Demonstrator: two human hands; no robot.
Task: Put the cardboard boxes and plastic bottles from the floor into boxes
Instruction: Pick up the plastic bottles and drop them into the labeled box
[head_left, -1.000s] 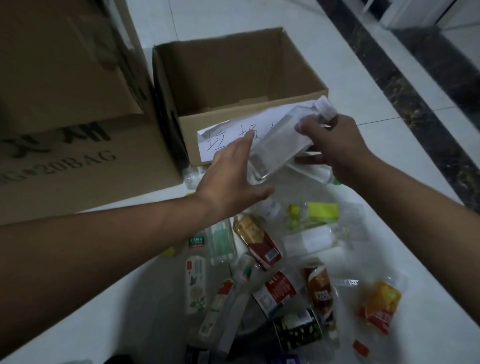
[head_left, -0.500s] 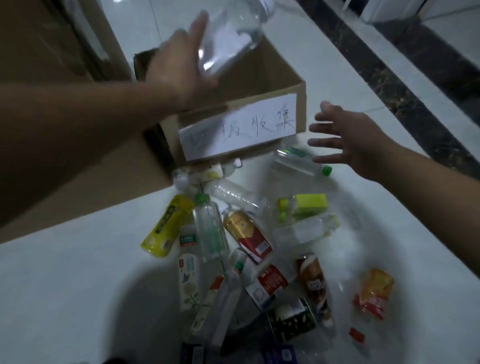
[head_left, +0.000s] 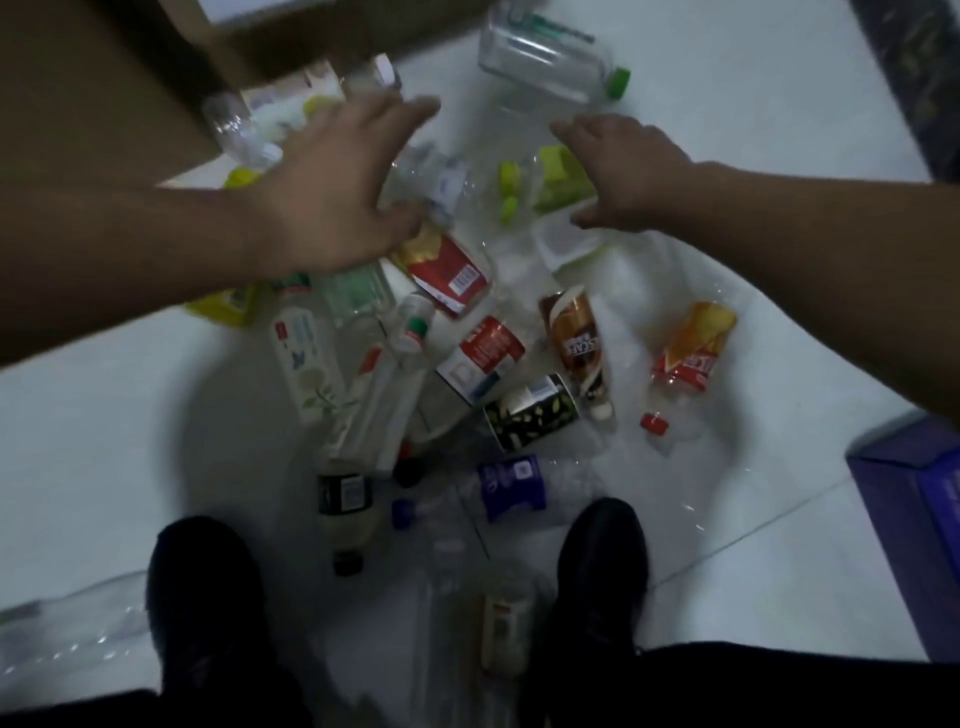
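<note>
A heap of plastic bottles lies on the white tiled floor in front of my feet. My left hand (head_left: 337, 192) hovers open over a crumpled clear bottle (head_left: 441, 179) and a red-labelled bottle (head_left: 449, 273). My right hand (head_left: 623, 166) is open, palm down, just above a green-labelled bottle with lime caps (head_left: 550, 182). A clear bottle with a green cap (head_left: 556, 67) lies beyond both hands. Only the bottom edge of the labelled cardboard box (head_left: 311, 31) shows at the top. Neither hand holds anything.
A large brown cardboard box (head_left: 88, 93) stands at the top left. A purple box (head_left: 914, 519) sits at the right edge. My two black shoes (head_left: 202, 613) (head_left: 602, 571) flank the near bottles. A clear bottle (head_left: 67, 629) lies at the bottom left.
My left hand has let go of the clear bottle it held over the box and come down empty to the pile. My right hand lowered too. The view tilted down to the floor.
</note>
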